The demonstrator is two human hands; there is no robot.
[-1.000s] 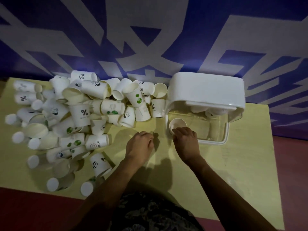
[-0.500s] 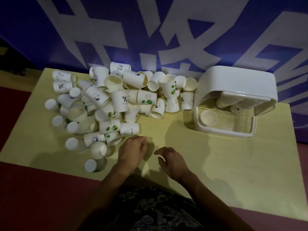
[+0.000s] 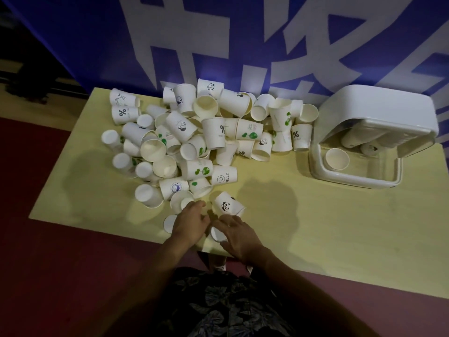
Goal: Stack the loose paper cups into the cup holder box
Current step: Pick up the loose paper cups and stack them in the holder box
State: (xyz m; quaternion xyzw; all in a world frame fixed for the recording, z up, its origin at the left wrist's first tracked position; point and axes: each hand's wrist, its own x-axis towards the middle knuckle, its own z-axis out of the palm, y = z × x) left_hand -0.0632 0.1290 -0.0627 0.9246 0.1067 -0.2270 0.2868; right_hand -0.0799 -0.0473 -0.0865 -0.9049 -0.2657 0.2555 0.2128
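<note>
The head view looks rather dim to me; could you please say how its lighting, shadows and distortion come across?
Head view: dim overall, with the table lit brightest; head view: soft dark shadows fall on it beside the cup pile and beyond the hands; head view: wide-angle bending curves the table edges; head view: the cup holder box looks slightly blown out.

left hand (image 3: 192, 223) knuckles up (fingers curled) | right hand (image 3: 239, 235) fingers spread

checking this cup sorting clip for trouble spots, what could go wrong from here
1. The small cup between the left hand and right hand lies near the table front edge; a nudge could drop it.
2. The panda cup lies on its side and might roll.
</note>
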